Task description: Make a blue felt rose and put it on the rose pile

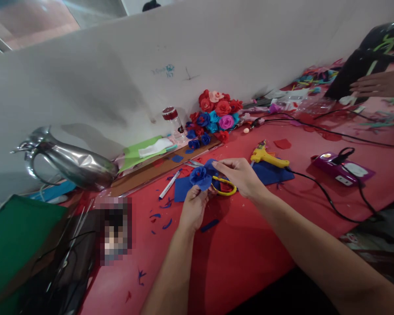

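Centre of frame: left hand [193, 209] pinches blue felt rose [199, 176] from below. Right hand [241, 175] touches the rose's top with fingertips, fingers curled, over yellow-handled scissors [223, 187]. Yellow glue gun [265, 156] just right. Finished rose pile [216, 113] above centre

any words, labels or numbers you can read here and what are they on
Nothing can be read for certain.
Blue scribble on the white wall: too faint.
Label on the small jar: too small.
White label on the purple device: blurred.
Marker: print too small.
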`<state>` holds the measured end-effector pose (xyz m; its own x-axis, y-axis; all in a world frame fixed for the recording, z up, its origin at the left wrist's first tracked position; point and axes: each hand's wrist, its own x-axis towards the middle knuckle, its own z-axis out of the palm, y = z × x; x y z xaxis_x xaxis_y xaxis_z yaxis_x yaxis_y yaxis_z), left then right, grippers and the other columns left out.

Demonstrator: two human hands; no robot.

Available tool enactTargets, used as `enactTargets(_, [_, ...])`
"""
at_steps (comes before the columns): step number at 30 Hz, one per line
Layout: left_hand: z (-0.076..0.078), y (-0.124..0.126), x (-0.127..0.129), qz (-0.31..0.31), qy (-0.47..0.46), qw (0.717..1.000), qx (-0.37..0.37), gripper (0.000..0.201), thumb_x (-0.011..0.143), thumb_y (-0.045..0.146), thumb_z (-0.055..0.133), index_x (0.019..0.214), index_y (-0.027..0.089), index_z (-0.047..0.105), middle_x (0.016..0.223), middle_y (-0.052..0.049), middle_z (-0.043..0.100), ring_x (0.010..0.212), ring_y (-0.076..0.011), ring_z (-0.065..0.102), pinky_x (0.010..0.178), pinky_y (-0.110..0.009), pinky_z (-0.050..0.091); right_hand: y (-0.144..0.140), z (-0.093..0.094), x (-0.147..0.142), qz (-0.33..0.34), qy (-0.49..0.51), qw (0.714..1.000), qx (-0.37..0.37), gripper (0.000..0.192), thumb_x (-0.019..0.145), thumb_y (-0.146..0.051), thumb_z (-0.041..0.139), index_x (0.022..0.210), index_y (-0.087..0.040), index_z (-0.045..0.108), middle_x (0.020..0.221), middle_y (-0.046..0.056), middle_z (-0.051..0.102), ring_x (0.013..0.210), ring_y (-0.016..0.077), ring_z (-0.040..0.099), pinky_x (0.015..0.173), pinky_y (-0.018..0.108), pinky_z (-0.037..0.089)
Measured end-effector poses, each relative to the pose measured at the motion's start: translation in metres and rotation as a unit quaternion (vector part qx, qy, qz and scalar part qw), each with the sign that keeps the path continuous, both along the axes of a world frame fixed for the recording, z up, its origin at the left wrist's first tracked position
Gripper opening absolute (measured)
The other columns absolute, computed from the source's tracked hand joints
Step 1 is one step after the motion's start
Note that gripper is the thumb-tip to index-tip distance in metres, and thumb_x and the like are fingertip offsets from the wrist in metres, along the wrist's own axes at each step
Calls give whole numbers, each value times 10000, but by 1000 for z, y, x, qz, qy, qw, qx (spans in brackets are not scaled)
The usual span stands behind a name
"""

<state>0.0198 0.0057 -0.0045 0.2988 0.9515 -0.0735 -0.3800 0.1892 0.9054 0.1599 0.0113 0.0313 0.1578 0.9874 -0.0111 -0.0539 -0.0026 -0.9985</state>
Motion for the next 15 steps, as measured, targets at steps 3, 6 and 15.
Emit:
enactTargets(3, [-3, 1, 0, -3, 3, 1000, 8, 286, 632, 398, 778, 636, 162, 616, 688, -7, 622, 715, -138, 586, 804, -322, 492, 0, 1, 1, -4, -12, 1000, 2, 375, 667, -538, 652, 580, -174, 623, 509, -12, 514, 501, 123, 472, 456, 239, 341])
enactTargets(6, [-5, 1, 0, 7, 16, 1000, 18, 295, 643, 415, 771, 647, 160, 623, 670, -1, 635, 662, -116, 580, 744, -278, 489, 1, 2, 3, -34, -24, 999, 20, 384, 658, -532, 659, 544, -171, 594, 504, -24, 477, 496, 104, 426, 469, 239, 325])
enactTargets(15, [0, 2, -3, 72, 37, 997, -3, 343, 603, 440, 795, 739, 139, 706, 680, -44, 715, 634, -153, 664, 746, -313, 522, 6, -3, 9, -81, -55, 995, 38, 402, 687, -531, 632, 500, -185, 547, 486, -15, 494, 489, 102, 409, 496, 255, 311])
